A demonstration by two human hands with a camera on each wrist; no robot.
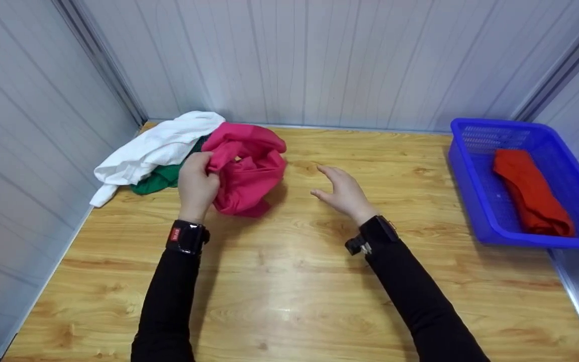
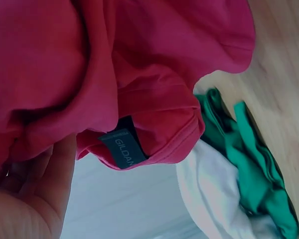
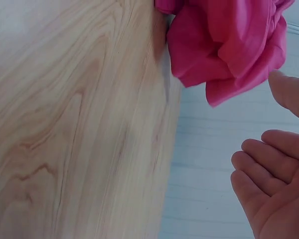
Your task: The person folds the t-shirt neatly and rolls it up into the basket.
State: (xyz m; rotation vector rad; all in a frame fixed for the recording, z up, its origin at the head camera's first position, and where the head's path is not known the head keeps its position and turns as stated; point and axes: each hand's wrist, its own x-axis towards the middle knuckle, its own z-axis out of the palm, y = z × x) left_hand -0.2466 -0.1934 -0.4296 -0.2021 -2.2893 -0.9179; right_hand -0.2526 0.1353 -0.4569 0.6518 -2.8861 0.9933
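Note:
A crumpled pink T-shirt (image 1: 254,176) hangs from my left hand (image 1: 198,183), which grips it at its left side above the table. In the left wrist view the shirt's dark collar label (image 2: 124,148) reads GILDAN, with the bunched cloth (image 2: 154,45) around it. My right hand (image 1: 342,193) is held apart from the shirt, to its right, thumb spread from the fingers. The right wrist view shows that same hand (image 3: 276,184) with nothing in it and the pink cloth (image 3: 229,50) beyond the thumb.
Behind the left hand lie a white garment (image 1: 159,146) and a green garment (image 1: 156,180), partly overlapping. At the right stands a blue plastic basket (image 1: 478,201) with a folded orange-red garment (image 1: 536,193) inside. Grey panel walls (image 1: 319,60) bound the wooden table (image 1: 279,281).

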